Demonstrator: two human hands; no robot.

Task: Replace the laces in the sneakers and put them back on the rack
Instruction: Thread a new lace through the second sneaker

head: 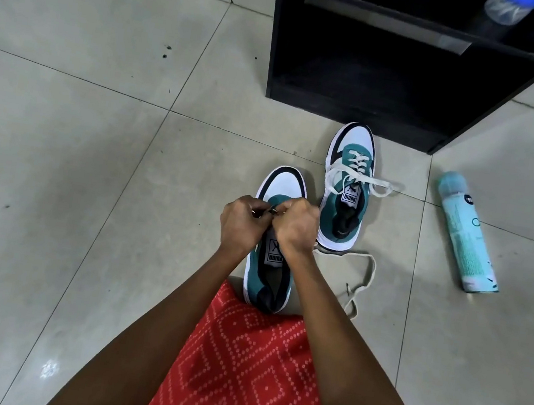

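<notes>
Your left hand [242, 221] and right hand [296, 226] pinched a dark lace tip [271, 210] over the near sneaker [274, 238]; the far sneaker [347, 186] stood laced.

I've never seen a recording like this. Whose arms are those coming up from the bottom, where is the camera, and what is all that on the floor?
There is no machine here: a person wears one camera on the head, looking down at their own arms. The left hand and right hand meet over the near sneaker, pinching something small and dark between the fingertips, probably a lace tip, though it is too small to be sure. The far sneaker stands beside it, still tied with a cream lace. A loose cream lace lies on the tiled floor to the right. Further right a pale green spray can lies on its side. Behind is a black rack. The red patterned cloth is the person's clothing.
</notes>
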